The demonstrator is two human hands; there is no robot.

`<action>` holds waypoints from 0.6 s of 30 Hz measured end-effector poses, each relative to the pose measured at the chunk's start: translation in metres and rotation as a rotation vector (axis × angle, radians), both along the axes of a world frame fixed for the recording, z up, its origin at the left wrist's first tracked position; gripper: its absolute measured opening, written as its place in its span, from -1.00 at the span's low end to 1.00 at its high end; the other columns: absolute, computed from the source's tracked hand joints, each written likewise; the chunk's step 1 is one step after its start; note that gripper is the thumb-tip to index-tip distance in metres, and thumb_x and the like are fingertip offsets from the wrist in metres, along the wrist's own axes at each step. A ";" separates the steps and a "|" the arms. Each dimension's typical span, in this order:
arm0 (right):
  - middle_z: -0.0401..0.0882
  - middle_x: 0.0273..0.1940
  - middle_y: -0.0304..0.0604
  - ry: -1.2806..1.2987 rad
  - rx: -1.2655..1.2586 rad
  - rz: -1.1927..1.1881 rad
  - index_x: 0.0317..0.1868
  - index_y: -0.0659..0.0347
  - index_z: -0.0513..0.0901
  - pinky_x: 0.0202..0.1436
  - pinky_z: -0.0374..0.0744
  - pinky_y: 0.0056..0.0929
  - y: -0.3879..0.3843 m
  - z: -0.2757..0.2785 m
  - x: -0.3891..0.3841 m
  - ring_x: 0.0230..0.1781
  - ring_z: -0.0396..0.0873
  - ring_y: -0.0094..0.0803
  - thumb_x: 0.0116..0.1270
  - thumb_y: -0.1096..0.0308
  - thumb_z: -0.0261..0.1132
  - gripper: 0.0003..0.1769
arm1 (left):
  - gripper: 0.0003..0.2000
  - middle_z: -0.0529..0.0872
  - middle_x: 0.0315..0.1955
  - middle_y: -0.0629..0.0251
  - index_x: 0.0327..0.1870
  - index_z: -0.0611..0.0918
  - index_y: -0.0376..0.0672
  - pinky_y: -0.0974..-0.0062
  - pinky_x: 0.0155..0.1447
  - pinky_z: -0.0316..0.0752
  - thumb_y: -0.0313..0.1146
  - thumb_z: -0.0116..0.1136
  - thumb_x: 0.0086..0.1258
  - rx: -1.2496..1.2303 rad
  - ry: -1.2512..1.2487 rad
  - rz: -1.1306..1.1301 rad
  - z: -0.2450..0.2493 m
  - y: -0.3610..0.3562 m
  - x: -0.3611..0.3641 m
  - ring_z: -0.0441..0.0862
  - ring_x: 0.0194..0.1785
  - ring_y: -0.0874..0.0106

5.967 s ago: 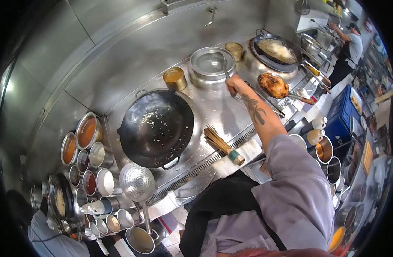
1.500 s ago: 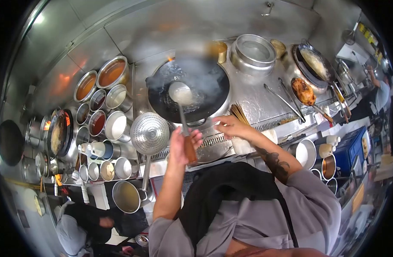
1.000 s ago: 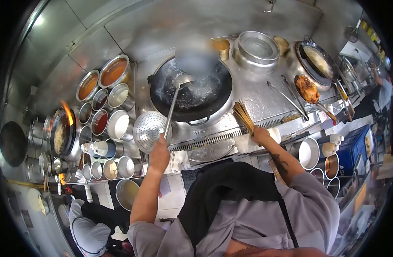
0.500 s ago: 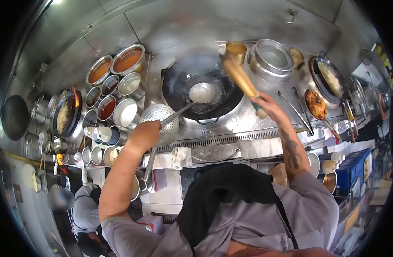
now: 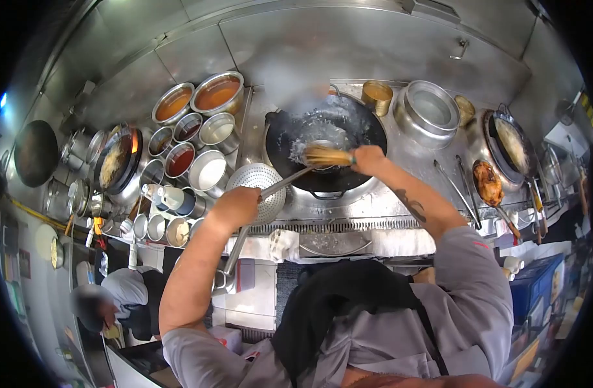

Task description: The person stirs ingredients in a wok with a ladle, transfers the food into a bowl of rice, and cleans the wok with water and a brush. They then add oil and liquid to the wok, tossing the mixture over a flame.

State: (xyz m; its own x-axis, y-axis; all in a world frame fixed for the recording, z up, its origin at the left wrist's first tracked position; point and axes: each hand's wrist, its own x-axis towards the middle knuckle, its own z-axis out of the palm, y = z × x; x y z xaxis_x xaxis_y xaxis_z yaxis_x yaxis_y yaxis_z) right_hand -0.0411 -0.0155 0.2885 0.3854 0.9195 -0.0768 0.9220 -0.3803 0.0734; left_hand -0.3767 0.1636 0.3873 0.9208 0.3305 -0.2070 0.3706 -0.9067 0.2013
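My left hand (image 5: 237, 212) is closed around the long handle of a metal ladle (image 5: 286, 180), whose bowl lies over the wok (image 5: 367, 132), partly hidden by the brush. My right hand (image 5: 369, 160) grips a bamboo wok brush (image 5: 329, 156) near its green band. Its bristles point left, at the ladle bowl above the wok. Bubbly, foamy liquid and steam show inside the black wok. Under my left forearm and the ladle handle rests a round perforated strainer (image 5: 244, 176), its handle jutting toward me over the counter edge.
Several metal pots of sauces and a white liquid (image 5: 211, 169) stand left of the wok. At the right are a large metal pot (image 5: 429, 113), tongs (image 5: 455, 191), browned food on a ladle (image 5: 488, 183) and another wok (image 5: 511, 143). A co-worker (image 5: 125, 297) bends at lower left.
My right hand has swung the brush left and down, from right of the wok to the ladle bowl. My left hand still holds the ladle. The camera view has shifted slightly.
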 end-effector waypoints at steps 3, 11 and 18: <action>0.65 -0.21 0.00 -0.002 0.005 -0.086 -0.11 0.14 0.63 -0.11 0.60 -0.22 0.006 0.010 -0.004 -0.15 0.64 -0.14 0.16 0.16 0.28 -0.67 | -0.79 0.64 -0.37 -0.10 -0.18 0.57 -0.25 0.09 -0.10 0.45 -0.44 0.06 0.15 -0.084 -0.077 0.022 -0.007 0.007 -0.002 0.58 -0.18 -0.06; 0.67 -0.34 0.07 0.079 0.173 -0.143 -0.29 0.24 0.69 -0.16 0.62 -0.21 0.016 -0.018 -0.001 -0.30 0.67 -0.11 0.07 0.10 0.36 -0.65 | -0.76 0.65 -0.33 -0.04 -0.18 0.57 -0.22 0.13 -0.11 0.46 -0.46 0.04 0.10 -0.140 -0.009 -0.008 -0.009 0.007 0.004 0.58 -0.20 -0.04; 0.56 -0.53 0.00 0.872 -0.047 -0.493 -0.16 0.23 0.68 -0.69 0.51 -0.27 0.009 -0.001 0.041 -0.67 0.55 -0.25 0.03 0.10 0.42 -0.57 | -0.62 0.66 -0.38 0.10 0.07 0.53 -0.17 0.31 -0.22 0.57 -0.50 0.07 0.17 0.394 -0.031 0.003 -0.015 -0.024 -0.021 0.67 -0.29 0.20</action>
State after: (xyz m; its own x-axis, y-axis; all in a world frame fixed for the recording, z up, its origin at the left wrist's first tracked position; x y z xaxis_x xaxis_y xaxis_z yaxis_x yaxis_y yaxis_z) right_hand 0.0000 -0.0064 0.2872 0.5144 0.6609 -0.5464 0.4012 -0.7486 -0.5278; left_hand -0.3977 0.1398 0.3728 0.9236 0.3817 -0.0362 0.3725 -0.9157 -0.1508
